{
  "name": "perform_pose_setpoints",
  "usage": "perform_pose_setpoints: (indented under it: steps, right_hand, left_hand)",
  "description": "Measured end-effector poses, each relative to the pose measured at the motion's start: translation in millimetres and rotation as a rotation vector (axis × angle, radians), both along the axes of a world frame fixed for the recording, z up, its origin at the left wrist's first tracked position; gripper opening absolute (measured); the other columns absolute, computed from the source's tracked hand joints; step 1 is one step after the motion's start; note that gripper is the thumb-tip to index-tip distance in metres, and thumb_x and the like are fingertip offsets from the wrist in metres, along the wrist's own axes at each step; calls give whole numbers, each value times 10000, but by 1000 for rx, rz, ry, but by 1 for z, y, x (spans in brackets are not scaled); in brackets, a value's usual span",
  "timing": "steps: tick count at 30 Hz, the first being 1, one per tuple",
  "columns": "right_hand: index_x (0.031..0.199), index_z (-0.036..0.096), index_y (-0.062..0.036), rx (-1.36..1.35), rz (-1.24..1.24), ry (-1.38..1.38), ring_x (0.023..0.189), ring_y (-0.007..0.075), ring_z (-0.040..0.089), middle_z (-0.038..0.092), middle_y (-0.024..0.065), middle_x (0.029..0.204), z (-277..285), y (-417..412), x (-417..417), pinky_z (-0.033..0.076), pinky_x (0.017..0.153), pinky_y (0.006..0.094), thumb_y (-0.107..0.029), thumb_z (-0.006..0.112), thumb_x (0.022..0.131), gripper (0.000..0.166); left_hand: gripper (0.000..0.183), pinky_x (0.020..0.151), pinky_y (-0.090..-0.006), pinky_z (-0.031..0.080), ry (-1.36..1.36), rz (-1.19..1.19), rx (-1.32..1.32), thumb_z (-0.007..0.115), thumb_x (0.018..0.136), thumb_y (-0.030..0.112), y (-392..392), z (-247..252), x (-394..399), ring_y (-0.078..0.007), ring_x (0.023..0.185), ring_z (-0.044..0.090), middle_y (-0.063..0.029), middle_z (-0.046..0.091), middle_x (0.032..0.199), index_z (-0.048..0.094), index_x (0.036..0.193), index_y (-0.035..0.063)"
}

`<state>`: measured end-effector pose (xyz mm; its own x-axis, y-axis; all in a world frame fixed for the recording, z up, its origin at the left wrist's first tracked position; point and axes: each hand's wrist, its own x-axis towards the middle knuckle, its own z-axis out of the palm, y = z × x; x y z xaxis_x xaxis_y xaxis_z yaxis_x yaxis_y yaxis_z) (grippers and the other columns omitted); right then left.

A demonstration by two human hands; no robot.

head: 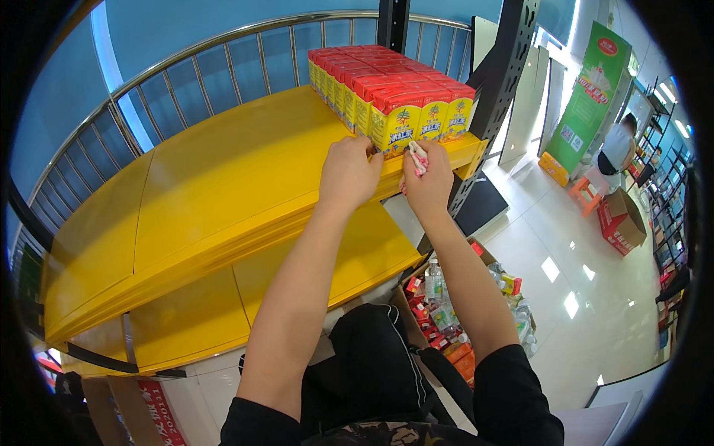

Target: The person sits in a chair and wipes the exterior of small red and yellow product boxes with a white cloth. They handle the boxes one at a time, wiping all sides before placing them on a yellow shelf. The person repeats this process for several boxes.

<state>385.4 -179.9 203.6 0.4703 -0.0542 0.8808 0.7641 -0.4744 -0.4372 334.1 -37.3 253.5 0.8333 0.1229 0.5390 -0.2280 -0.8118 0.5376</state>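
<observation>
Rows of red-topped yellow drink cartons (399, 125) stand packed together at the right end of a yellow metal shelf (223, 161). My left hand (351, 167) is at the lower left corner of the front carton, with its thumb and fingers bent against or close beside it; whether it grips the carton cannot be told. A crumpled pink and white cloth (418, 159) is held in my right hand (429, 175), which is at the front face of the same row, near the shelf's edge.
A curved metal railing (223, 42) runs behind the shelf, and a black perforated post (502, 72) rises at its right. Below stands a cardboard box (410, 318) of bottles and cartons. A lower yellow shelf (184, 301), a red box (619, 223), an orange stool (585, 195) and a person (616, 145) also show.
</observation>
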Motion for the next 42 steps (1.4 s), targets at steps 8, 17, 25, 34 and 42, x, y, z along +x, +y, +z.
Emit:
perform_pose_setpoints:
  steps: [8, 17, 25, 34, 42]
  right_hand:
    - [988, 573, -19, -19, 33, 7, 862, 354, 566, 593, 160, 911, 1, -2, -2, 462, 748, 405, -38, 642, 755, 244]
    - [965, 605, -26, -127, 79, 49, 852, 334, 591, 617, 147, 904, 9, -14, 2, 474, 756, 385, -78, 641, 771, 204]
    - [1039, 642, -38, -216, 74, 160, 926, 294, 632, 655, 147, 990, 13, -48, 15, 488, 812, 342, -102, 611, 787, 262]
    - [1094, 644, -38, -371, -250, 252, 1069, 308, 568, 626, 132, 1140, 9, -102, 57, 454, 926, 380, -58, 568, 790, 314]
    - [1115, 626, -58, -482, -226, 140, 1130, 284, 531, 609, 112, 1172, 9, -99, 49, 445, 955, 351, -10, 571, 778, 345]
  left_hand:
    - [173, 744, -394, 494, -25, -23, -61, 617, 789, 169, 2, -4, 1, -324, 815, 637, -177, 662, 857, 666, 850, 15]
    - [177, 773, -391, 489, -41, -46, 33, 625, 782, 180, -1, -6, 0, -314, 858, 618, -165, 648, 897, 715, 867, 54]
    - [191, 778, -367, 495, -36, -139, 26, 619, 790, 164, 1, -2, -4, -293, 857, 626, -154, 651, 915, 715, 904, 43]
    - [199, 774, -386, 493, 79, -251, -76, 606, 792, 194, -2, 5, -12, -307, 848, 616, -138, 667, 861, 711, 898, 62]
    - [224, 850, -390, 458, -92, -278, 278, 630, 791, 199, -3, -7, -11, -287, 932, 552, -95, 670, 963, 686, 974, 82]
